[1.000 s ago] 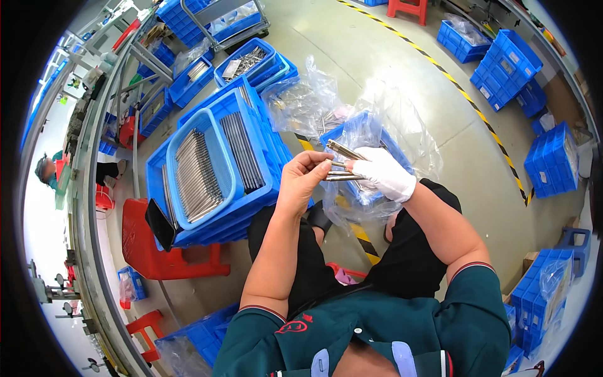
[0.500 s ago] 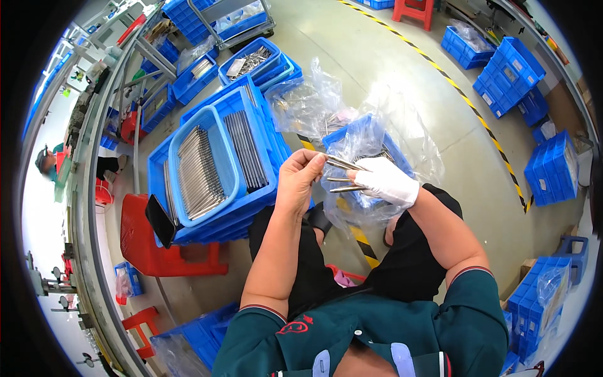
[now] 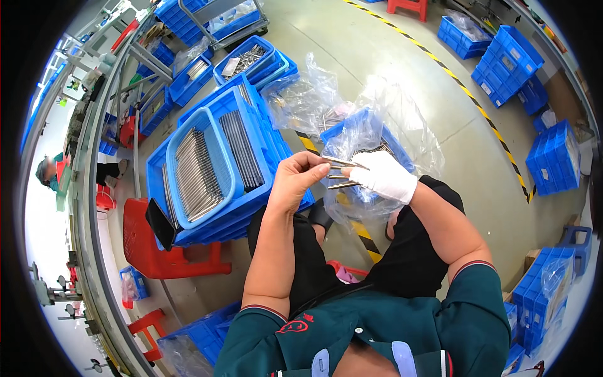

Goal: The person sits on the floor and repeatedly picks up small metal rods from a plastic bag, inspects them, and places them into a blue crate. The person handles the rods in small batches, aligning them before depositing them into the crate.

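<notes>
My bare left hand (image 3: 298, 181) is pinched on the end of a slim metal rod (image 3: 338, 161) in front of me. The white-gloved right hand (image 3: 384, 178) grips several short metal rods (image 3: 342, 185), which fan out from its fingers toward the left. Behind and below the right hand stands a blue crate (image 3: 394, 146) lined with clear plastic, with more metal pieces in it. To the left, a light-blue basket (image 3: 233, 179) holds neat rows of shiny rods (image 3: 198, 173). It rests on a stack of blue crates (image 3: 267, 135) containing darker rods (image 3: 242, 151).
A dark flat object (image 3: 161, 224) leans at the stack's near corner, above a red stool (image 3: 141, 242). Loose clear plastic (image 3: 301, 94) spreads over the floor. Blue crates (image 3: 553, 163) stand at the right, past a striped floor line (image 3: 461, 88). Another person (image 3: 53, 171) is far left.
Both hands stay close together with the rods. My left fingers have shifted slightly along the rod, and the rods lie flatter. The whole view has moved a little.
</notes>
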{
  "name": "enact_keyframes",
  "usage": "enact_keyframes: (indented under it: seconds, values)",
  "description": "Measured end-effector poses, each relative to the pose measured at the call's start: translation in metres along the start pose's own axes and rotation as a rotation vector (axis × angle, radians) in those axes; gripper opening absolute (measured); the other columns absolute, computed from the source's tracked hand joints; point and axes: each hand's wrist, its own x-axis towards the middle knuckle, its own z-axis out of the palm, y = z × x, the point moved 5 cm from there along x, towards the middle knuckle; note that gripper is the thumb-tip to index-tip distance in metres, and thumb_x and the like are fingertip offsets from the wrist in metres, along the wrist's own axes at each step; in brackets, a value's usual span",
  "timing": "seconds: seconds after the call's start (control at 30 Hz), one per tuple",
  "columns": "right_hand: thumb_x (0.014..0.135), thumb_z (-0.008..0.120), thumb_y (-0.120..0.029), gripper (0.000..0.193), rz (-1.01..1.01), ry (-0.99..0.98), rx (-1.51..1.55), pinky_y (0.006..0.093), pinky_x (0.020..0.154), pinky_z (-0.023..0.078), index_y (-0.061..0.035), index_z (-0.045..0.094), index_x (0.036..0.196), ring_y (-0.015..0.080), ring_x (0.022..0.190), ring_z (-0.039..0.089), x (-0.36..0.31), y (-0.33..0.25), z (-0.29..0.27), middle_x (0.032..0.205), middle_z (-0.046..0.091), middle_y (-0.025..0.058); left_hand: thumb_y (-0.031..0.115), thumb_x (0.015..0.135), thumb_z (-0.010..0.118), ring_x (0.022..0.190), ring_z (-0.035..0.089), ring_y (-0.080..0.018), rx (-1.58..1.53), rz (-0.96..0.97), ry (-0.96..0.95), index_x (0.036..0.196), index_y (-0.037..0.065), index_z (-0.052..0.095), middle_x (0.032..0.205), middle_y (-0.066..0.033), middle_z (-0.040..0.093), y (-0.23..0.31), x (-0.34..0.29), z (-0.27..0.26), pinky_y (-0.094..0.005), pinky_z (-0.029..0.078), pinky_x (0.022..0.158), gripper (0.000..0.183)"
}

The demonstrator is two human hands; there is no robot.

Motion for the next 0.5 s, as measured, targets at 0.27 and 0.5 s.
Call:
enact_keyframes:
  seconds: [0.27, 0.5]
  values:
    - [0.087, 0.055, -0.042, 0.039, -0.018, 0.021, 0.033, 0.0373, 0.065, 0.044, -0.0040, 0.064, 0.087, 0.0293, 0.072, 0.059, 0.001, 0.003, 0.001, 0.075, 0.061, 0.0156, 0.013, 0.079, 0.073, 0.068, 0.051, -0.0055, 0.055, 0.000, 0.039, 0.086, 0.000, 0.066, 0.075, -0.0002, 0.061, -0.001, 0.000, -0.004, -0.0205, 0.039, 0.063, 0.017]
    - [0.086, 0.055, -0.042, 0.040, 0.027, -0.069, 0.057, 0.0375, 0.065, 0.043, -0.0031, 0.063, 0.086, 0.0291, 0.070, 0.058, 0.003, 0.004, 0.004, 0.074, 0.060, 0.0156, 0.015, 0.082, 0.071, 0.062, 0.047, -0.0066, -0.051, 0.028, 0.082, 0.088, -0.003, 0.065, 0.072, -0.0010, 0.059, -0.006, 0.003, -0.010, -0.0200, 0.037, 0.058, 0.019]
